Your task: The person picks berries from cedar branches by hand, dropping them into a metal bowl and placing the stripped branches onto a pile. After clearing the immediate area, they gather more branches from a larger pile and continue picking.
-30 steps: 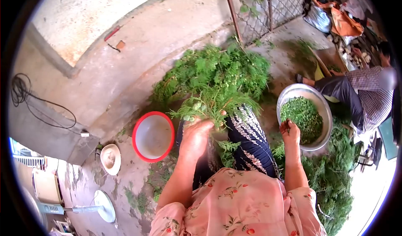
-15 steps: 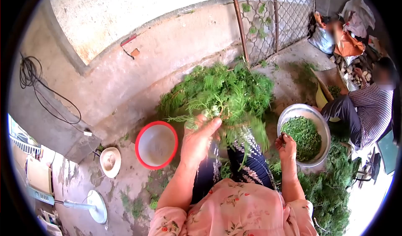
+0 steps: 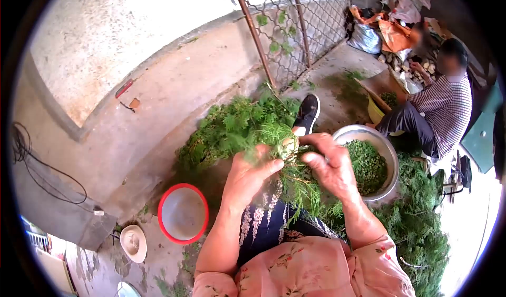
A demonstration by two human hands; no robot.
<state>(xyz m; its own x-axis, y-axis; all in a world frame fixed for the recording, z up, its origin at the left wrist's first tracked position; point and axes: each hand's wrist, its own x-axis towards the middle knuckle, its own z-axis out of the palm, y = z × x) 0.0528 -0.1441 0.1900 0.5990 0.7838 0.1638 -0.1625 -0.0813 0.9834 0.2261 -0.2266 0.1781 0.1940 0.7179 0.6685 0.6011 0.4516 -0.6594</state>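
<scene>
My left hand (image 3: 246,176) is closed on a leafy green sprig (image 3: 300,183) above my lap. Close on its right, my right hand (image 3: 333,168) has its thumb and fingers curled at the same sprig; whatever lies between those fingertips is too small to make out. Pale green bits show between the two hands. Behind them a heap of green branches (image 3: 221,128) lies against the wall. A metal basin (image 3: 391,154) holding small green pieces (image 3: 366,165) stands just right of my right hand.
A red-rimmed white basin (image 3: 162,212) and a straw hat (image 3: 133,243) are on the floor at left. At right, a person (image 3: 440,99) sits by a dustpan-like tray (image 3: 392,86). More cut branches (image 3: 411,234) lie at lower right. A mesh gate (image 3: 295,28) leans ahead.
My right hand has moved left and up from beside the metal basin to the sprig. The view has shifted, and a dark shoe now shows beyond my hands.
</scene>
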